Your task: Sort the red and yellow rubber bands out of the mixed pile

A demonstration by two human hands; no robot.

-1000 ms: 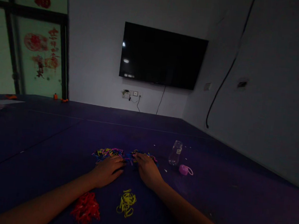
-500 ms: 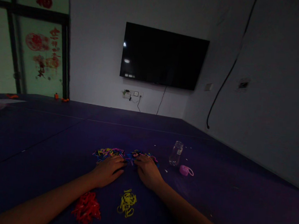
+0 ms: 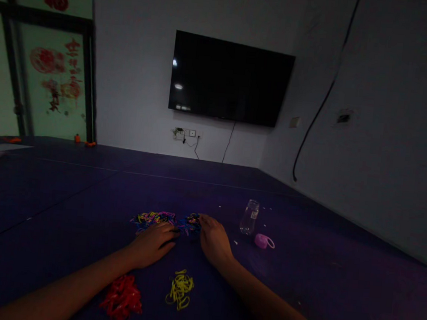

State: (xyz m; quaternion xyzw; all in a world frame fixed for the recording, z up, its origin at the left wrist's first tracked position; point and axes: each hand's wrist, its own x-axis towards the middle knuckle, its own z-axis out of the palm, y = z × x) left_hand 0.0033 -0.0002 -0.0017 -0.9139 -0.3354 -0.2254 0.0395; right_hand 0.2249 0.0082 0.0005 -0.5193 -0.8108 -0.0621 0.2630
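A mixed heap of multicoloured rubber bands (image 3: 154,218) lies on the purple surface (image 3: 93,204). My left hand (image 3: 154,244) rests at its near edge, fingers stretched over the bands, thumb apart. A smaller clump of dark and blue bands (image 3: 192,222) sits just to the right. Against that clump's right side stands my right hand (image 3: 215,244), turned on edge with its fingers extended; the fingertips are partly hidden. Closer to me are a pile of red bands (image 3: 123,297), beside my left forearm, and a loose bunch of yellow bands (image 3: 180,289) between the forearms.
To the right, a clear bottle (image 3: 249,218) stands uncapped, with a pink looped lid (image 3: 263,241) near its base. Small white scraps dot the surface around them. Orange objects (image 3: 90,144) lie far left by the glass door. A television (image 3: 231,79) hangs on the far wall.
My right hand has shifted slightly right and tilted from lying over the bands onto its edge, beside the clump. My left hand stays on the heap. The camera view has turned slightly.
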